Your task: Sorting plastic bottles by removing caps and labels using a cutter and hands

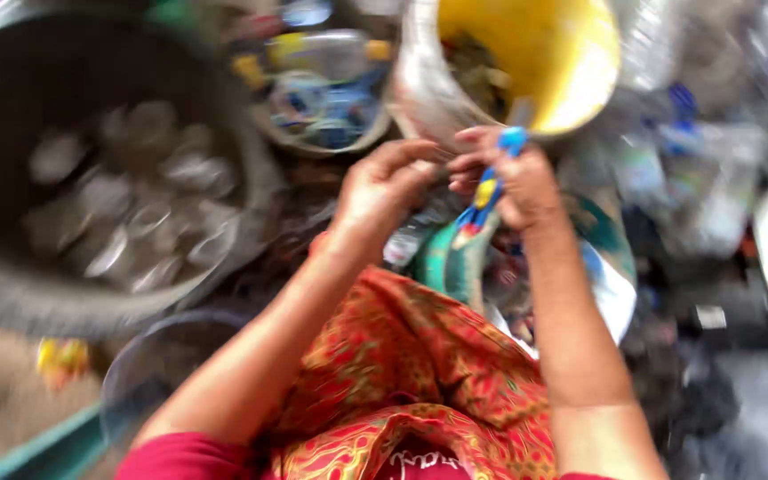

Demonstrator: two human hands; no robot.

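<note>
- Both grips are up in front of the yellow bucket (571,62). The right hand (513,182) is curled shut round a blue and yellow tool (489,188) — thumb on one side, fingers on the other.
- The left hand's (384,182) fingers are bent toward the tool's top end, but the blur hides whether they pinch anything.
- That tool looks small, light and stiff (likely hard plastic). Its smooth sides may slip, so the middle is the best place to hold.
- A dark tub (251,178) of shiny crushed cans (135,204) sits at the left — a red patterned cloth (402,382) covers the lap below.
</note>
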